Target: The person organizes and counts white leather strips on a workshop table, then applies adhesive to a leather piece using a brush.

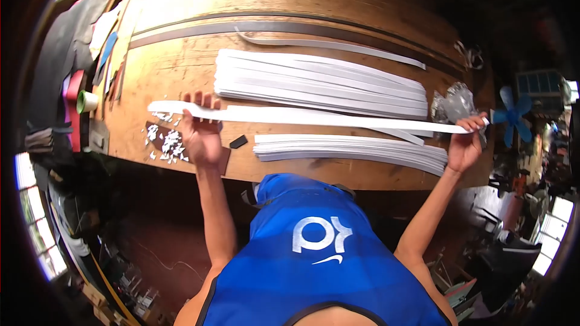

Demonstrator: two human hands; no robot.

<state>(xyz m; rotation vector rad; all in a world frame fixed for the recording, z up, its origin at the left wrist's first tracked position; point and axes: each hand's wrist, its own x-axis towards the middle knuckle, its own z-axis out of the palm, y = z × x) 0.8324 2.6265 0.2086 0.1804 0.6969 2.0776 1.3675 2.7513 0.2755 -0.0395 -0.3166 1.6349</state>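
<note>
A long white strip stretches between my two hands above the wooden table. My left hand is under and around its left part, fingers upright behind it and thumb in front; the strip's left end sticks out past the hand. At the strip's right end, my right hand pinches it between thumb and fingers. Behind the strip lies a wide stack of white strips. A narrower stack lies nearer to me, with a loose strip end between the two.
White scraps lie on a brown board by my left hand, with a small black block beside it. A clear plastic bag is at the right. One curved strip and dark bars lie farther back. A blue fan stands beyond.
</note>
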